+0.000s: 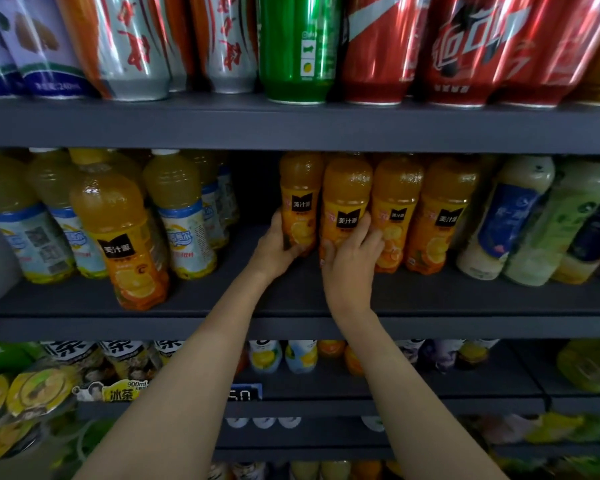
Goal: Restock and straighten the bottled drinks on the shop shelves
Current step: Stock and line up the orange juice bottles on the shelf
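Several orange juice bottles stand in a row on the middle shelf (pixel 430 299). My left hand (pixel 274 247) grips the leftmost bottle of that row (pixel 300 188) low on its label, thumb up its left side. My right hand (pixel 350 265) holds the second bottle (pixel 347 192) from the front, fingers spread over its lower label and reaching toward the third bottle (pixel 397 192). A fourth orange bottle (pixel 444 202) stands at the row's right end. One more orange juice bottle (pixel 125 237) stands alone near the shelf's front left, among other drinks.
Yellow drinks with blue-white labels (pixel 184 220) fill the left of the shelf, pale green and white bottles (pixel 520 216) the right. A gap of bare shelf lies left of my hands. Cans (pixel 298 46) line the shelf above; tea bottles (pixel 125 358) sit below.
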